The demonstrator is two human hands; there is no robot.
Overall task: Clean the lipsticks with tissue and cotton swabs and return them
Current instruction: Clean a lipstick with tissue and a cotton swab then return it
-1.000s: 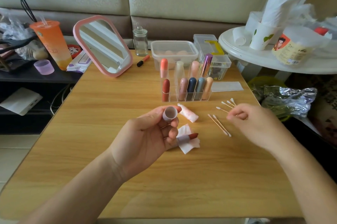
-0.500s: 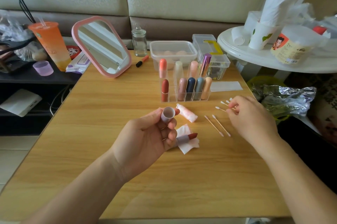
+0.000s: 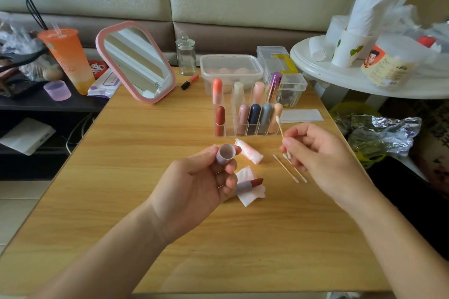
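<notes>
Holding, left hand: the left hand (image 3: pixel 194 182) gripped a pale cap (image 3: pixel 226 152) between thumb and forefinger, while its lower fingers curled round the base of a lipstick (image 3: pixel 250 184).
Cap: its open mouth faced up toward the camera.
Lipstick: it stuck out at the hand's 3 o'clock, over a crumpled tissue (image 3: pixel 251 195) on the table (image 3: pixel 121 177); its long axis was near level, the red tip pointing to about 2 o'clock.
Right hand: the right hand (image 3: pixel 323 152) pinched a cotton swab (image 3: pixel 280 127) low on its stick.
Cotton swab: long axis close to upright, top bud pointing to 11 o'clock, in front of the rack's right end.
Loose swabs (image 3: pixel 289 168): two lay side by side on the table under the right fingers, running from 10 to 4 o'clock.
Rolled tissue (image 3: pixel 249 151): just beside the cap at its 3 o'clock, stained pink.
Rack (image 3: pixel 245 128): a clear one at 12 o'clock from the hands, its lipsticks standing upright.
</notes>
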